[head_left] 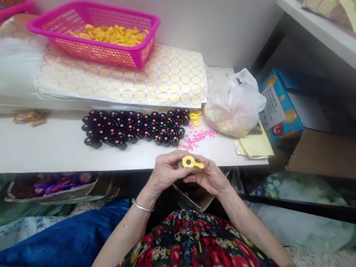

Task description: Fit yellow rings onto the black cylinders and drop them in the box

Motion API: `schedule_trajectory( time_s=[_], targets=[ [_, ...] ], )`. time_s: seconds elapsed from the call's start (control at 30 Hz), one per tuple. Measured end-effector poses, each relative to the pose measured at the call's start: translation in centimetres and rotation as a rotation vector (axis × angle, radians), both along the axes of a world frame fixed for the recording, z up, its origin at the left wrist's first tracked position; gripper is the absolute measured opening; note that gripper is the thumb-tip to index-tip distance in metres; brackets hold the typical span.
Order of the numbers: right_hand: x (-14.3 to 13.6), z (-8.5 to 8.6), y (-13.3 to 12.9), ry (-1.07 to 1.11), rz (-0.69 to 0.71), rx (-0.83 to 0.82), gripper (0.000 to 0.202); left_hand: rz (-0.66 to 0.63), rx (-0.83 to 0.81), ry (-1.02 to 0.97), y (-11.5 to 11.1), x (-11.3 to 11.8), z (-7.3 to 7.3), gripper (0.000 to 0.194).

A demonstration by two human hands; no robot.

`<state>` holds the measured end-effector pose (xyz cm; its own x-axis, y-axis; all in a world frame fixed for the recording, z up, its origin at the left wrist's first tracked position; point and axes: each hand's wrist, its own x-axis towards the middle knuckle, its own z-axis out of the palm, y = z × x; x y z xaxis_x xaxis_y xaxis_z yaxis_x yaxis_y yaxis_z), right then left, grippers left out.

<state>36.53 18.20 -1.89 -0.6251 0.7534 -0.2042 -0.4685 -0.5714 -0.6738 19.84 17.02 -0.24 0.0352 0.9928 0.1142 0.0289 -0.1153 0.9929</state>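
Observation:
In front of my body, at the table's front edge, both hands hold a small yellow plastic ring piece (pixel 193 163) with a short tab. A dark round spot shows in the middle of its ring. The fingers of my left hand (pixel 167 169) pinch it at the ring side. My right hand (pixel 211 176) has its fingertips at the tab side, the other fingers curled below. Beyond the hands stand rows of black round pieces (pixel 133 127) with pink centres. Tiny pink pieces (pixel 198 138) lie scattered beside them, near a few yellow ring pieces (pixel 196 117).
A pink basket (pixel 90 54) of yellow ring pieces stands on sheets of round stickers (pixel 172 78). A tied clear bag (pixel 239 104) with small coloured bits sits right, near a blue box (pixel 277 102). An open carton (pixel 199 204) is below the hands.

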Motion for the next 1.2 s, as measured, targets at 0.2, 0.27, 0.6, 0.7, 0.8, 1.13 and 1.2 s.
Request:
schedule_trajectory(
  time_s=[0.2,0.27,0.6,0.7,0.8,1.13,1.2],
  targets=[
    [0.5,0.8,0.1,-0.212,-0.056,0.158,0.051,-0.097,0.339,0.298,-0.6,1.2,1.0,0.037],
    [0.8,0.7,0.0,-0.274,-0.107,0.208,0.048,-0.116,0.427,0.318,-0.9,1.7,0.7,0.039],
    [2.5,2.0,-0.6,-0.347,0.053,0.247,0.049,-0.221,0.557,0.339,-2.3,3.1,-0.2,0.03],
    [2.2,1.5,-1.3,-0.376,-0.004,0.308,0.04,-0.181,0.524,0.31,-2.6,3.2,-0.5,0.026],
    [1.9,0.3,-1.8,-0.394,-0.1,0.349,0.036,-0.123,0.463,0.293,-2.5,3.1,-0.8,0.024],
    [2.6,0.6,-1.2,-0.266,0.09,0.208,0.045,-0.143,0.421,0.307,-2.8,3.3,-0.9,0.017],
    [2.4,0.8,-1.4,-0.259,0.098,0.143,0.045,-0.179,0.432,0.314,-3.0,3.5,-0.8,0.015]
  ],
)
